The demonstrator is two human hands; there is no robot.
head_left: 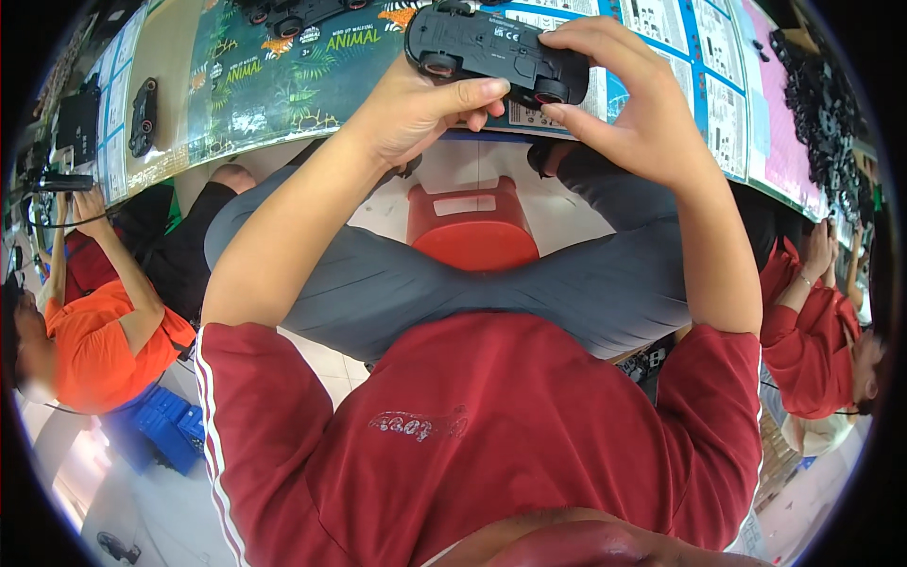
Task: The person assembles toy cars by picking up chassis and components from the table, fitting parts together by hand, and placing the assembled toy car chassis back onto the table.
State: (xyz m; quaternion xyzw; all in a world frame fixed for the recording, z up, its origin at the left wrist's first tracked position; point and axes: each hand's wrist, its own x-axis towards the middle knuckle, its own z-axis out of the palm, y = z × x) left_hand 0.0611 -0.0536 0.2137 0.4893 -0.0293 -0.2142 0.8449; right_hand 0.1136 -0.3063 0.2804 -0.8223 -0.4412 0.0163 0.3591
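Note:
A black toy car (491, 55) is held up over the table's near edge, its underside facing me and its wheels showing. My left hand (420, 104) grips the end at the left, thumb laid along the lower side and the other fingers behind. On the other end, my right hand (633, 94) pinches the car between thumb and forefinger near a wheel. Some fingertips of the left hand are hidden behind the car.
Toy cars (307, 14) lie at the table's far side; another car (144, 115) sits left. Black parts (812, 104) are heaped at the right. A red stool (472, 227) stands below the table. People work on both sides, one in orange (123, 331).

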